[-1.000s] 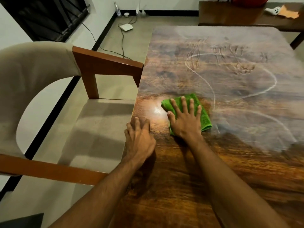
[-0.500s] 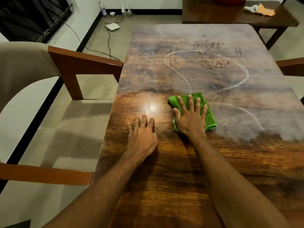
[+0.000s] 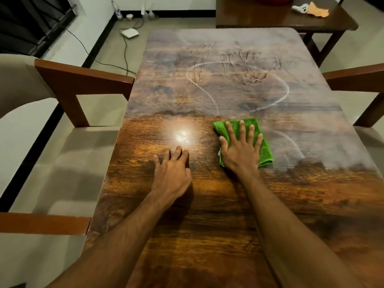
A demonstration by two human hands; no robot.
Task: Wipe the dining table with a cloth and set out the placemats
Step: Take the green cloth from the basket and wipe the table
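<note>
A folded green cloth [image 3: 265,149] lies on the wooden dining table [image 3: 207,235] near its middle. My right hand [image 3: 242,149] presses flat on the cloth with fingers spread. My left hand [image 3: 173,173] rests flat on the bare wood to the cloth's left, fingers straight. The near part of the table looks dark and glossy. The far part carries a dull whitish film with curved streaks [image 3: 239,80]. No placemats are in view.
A beige chair with wooden arms [image 3: 83,84] stands at the table's left side, another chair arm [image 3: 353,75] at the right. A dark side table [image 3: 259,17] beyond holds an orange cloth [image 3: 318,10] and a white object. Cables and a white box [image 3: 129,33] lie on the floor.
My right hand has slid the green cloth to the right across the table. My left hand stayed flat on the wood. The view has shifted right, so the table now sits more centred.
</note>
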